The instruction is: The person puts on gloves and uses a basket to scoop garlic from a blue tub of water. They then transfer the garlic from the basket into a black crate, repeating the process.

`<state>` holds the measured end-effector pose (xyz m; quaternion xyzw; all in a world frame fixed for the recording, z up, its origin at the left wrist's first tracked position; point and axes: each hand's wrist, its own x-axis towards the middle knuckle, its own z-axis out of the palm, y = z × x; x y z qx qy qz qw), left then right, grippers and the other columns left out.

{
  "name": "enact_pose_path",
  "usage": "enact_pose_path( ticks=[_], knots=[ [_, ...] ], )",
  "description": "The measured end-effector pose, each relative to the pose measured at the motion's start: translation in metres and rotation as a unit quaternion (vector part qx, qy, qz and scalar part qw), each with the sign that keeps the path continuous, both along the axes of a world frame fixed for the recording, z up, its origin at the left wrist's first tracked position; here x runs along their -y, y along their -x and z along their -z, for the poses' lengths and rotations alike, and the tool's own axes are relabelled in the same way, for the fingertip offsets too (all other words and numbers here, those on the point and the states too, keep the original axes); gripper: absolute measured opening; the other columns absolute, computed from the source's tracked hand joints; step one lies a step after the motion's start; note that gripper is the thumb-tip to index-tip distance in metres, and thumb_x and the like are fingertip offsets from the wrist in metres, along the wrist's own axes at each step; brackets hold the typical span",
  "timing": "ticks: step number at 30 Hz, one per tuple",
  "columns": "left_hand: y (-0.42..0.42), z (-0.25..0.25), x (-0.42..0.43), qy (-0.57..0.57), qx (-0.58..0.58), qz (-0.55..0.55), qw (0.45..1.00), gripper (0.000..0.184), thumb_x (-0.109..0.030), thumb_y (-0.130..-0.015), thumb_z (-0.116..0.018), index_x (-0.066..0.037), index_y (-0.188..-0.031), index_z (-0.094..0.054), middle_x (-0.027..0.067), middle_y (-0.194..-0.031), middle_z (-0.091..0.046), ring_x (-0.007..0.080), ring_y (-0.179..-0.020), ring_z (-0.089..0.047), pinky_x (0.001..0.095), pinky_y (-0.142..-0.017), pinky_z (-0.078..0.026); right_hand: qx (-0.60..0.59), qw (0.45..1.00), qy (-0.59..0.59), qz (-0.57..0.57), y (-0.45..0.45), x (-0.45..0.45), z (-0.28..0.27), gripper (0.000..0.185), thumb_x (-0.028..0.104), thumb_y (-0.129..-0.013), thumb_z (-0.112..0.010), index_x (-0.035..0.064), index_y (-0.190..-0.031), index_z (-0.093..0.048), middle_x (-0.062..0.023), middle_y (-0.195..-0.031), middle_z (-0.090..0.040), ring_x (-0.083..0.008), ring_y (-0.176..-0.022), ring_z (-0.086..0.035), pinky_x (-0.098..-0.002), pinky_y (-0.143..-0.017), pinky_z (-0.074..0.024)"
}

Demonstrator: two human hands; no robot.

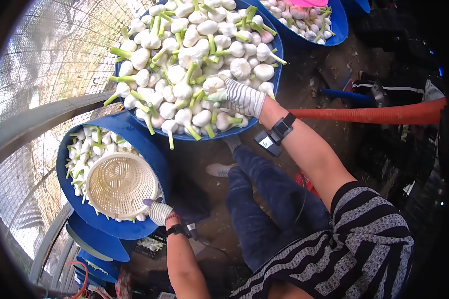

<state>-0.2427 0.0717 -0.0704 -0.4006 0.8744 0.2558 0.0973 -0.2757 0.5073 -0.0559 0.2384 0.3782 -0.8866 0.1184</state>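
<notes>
My left hand, in a striped work glove, grips the rim of a cream plastic basket with slotted sides. The basket tilts over a blue tub holding garlic with green stems. Higher up, a bigger blue tub is heaped with white garlic bulbs, many with cut green stalks. My right hand, also gloved, rests on this heap, with its fingers closed around a garlic bulb at the right side. Part of that bulb is hidden by the glove.
Another blue tub of garlic with a pink object stands at top right. A red-orange tube stretches across the right. Wire mesh and a metal rail border the left. More blue containers sit at lower left.
</notes>
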Motion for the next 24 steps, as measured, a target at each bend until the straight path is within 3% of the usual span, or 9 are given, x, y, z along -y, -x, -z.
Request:
enact_pose_path(
  ticks=[3, 7, 9, 11, 15, 17, 19, 22, 24],
  knots=[
    [-0.003, 0.013, 0.014, -0.039, -0.014, -0.004, 0.999, 0.074, -0.057, -0.097, -0.037, 0.004, -0.139, -0.035, 0.021, -0.113, -0.065, 0.0301, -0.093, -0.065, 0.0381, -0.08, -0.05, 0.063, 0.989, 0.094, 0.096, 0.0, 0.001, -0.003, 0.025, 0.021, -0.092, -0.063, 0.0114, -0.115, -0.058, -0.0035, -0.106, -0.063, -0.0149, -0.096, -0.064, -0.0312, -0.079, -0.058],
    [-0.001, -0.002, 0.002, -0.043, -0.011, 0.006, 0.999, 0.074, -0.058, -0.097, -0.036, 0.005, -0.136, -0.04, 0.0212, -0.115, -0.064, 0.03, -0.094, -0.065, 0.0374, -0.081, -0.05, 0.012, 0.987, 0.125, 0.1, -0.002, -0.01, 0.002, 0.027, 0.029, -0.097, -0.056, 0.0084, -0.114, -0.059, -0.0057, -0.105, -0.064, -0.0152, -0.096, -0.063, -0.0324, -0.08, -0.057],
    [0.001, -0.007, -0.003, -0.034, -0.002, 0.009, 0.999, 0.074, -0.058, -0.097, -0.036, 0.005, -0.135, -0.042, 0.0213, -0.116, -0.063, 0.03, -0.094, -0.065, 0.0371, -0.082, -0.05, -0.007, 0.985, 0.144, 0.094, -0.001, -0.009, 0.011, 0.025, 0.027, -0.098, -0.056, 0.0085, -0.114, -0.059, -0.0055, -0.105, -0.064, -0.0148, -0.094, -0.063, -0.0321, -0.078, -0.0569],
    [-0.002, 0.002, 0.005, -0.035, -0.01, 0.007, 0.999, 0.074, -0.059, -0.097, -0.036, 0.005, -0.133, -0.045, 0.0209, -0.113, -0.064, 0.0297, -0.093, -0.065, 0.0368, -0.082, -0.05, 0.033, 0.991, 0.086, 0.096, 0.002, 0.0, -0.005, 0.023, 0.026, -0.097, -0.056, 0.0092, -0.113, -0.059, -0.0032, -0.101, -0.064, -0.0116, -0.091, -0.063, -0.0293, -0.07, -0.0564],
    [-0.001, -0.002, 0.0, -0.024, -0.02, 0.007, 0.999, 0.074, -0.059, -0.097, -0.037, 0.006, -0.131, -0.047, 0.0203, -0.113, -0.065, 0.0295, -0.092, -0.065, 0.0368, -0.081, -0.05, 0.058, 0.996, 0.034, 0.056, 0.008, -0.001, -0.02, 0.019, 0.023, -0.095, -0.06, 0.0099, -0.11, -0.06, -0.0003, -0.098, -0.063, -0.0081, -0.091, -0.061, -0.0248, -0.066, -0.0545],
    [0.002, -0.01, -0.006, -0.016, 0.012, 0.002, 1.0, 0.073, -0.058, -0.097, -0.037, 0.006, -0.13, -0.047, 0.0195, -0.114, -0.065, 0.0291, -0.094, -0.065, 0.0371, -0.082, -0.05, 0.037, 0.993, -0.113, -0.017, 0.008, -0.007, -0.012, 0.023, 0.019, -0.09, -0.065, 0.0106, -0.11, -0.059, 0.0036, -0.09, -0.062, -0.0054, -0.079, -0.057, -0.0226, -0.066, -0.0506],
    [0.0, -0.003, -0.002, -0.022, 0.002, 0.002, 1.0, 0.073, -0.058, -0.097, -0.037, 0.005, -0.13, -0.048, 0.0193, -0.114, -0.065, 0.0293, -0.094, -0.065, 0.037, -0.082, -0.05, 0.015, 0.995, -0.099, -0.005, 0.007, -0.009, -0.005, 0.027, 0.016, -0.088, -0.066, 0.0097, -0.112, -0.059, 0.0013, -0.094, -0.062, -0.007, -0.084, -0.057, -0.0219, -0.07, -0.0498],
    [0.0, 0.0, 0.002, -0.017, 0.001, 0.008, 1.0, 0.072, -0.058, -0.097, -0.036, 0.005, -0.13, -0.048, 0.0191, -0.114, -0.065, 0.0298, -0.094, -0.065, 0.0373, -0.082, -0.049, -0.006, 0.991, -0.1, 0.087, 0.006, -0.009, -0.001, 0.024, 0.017, -0.09, -0.066, 0.0093, -0.112, -0.061, 0.0015, -0.095, -0.06, -0.0065, -0.071, -0.056, -0.0224, -0.061, -0.0489],
    [-0.002, 0.001, 0.004, -0.004, 0.008, 0.013, 1.0, 0.072, -0.059, -0.097, -0.036, 0.005, -0.13, -0.048, 0.019, -0.113, -0.065, 0.0301, -0.094, -0.065, 0.0376, -0.082, -0.049, 0.121, 0.94, -0.315, -0.055, 0.004, -0.02, -0.003, 0.036, 0.021, -0.091, -0.064, 0.0093, -0.124, -0.058, -0.0063, -0.103, -0.064, -0.015, -0.085, -0.062, -0.0277, -0.074, -0.0516]
  ],
)
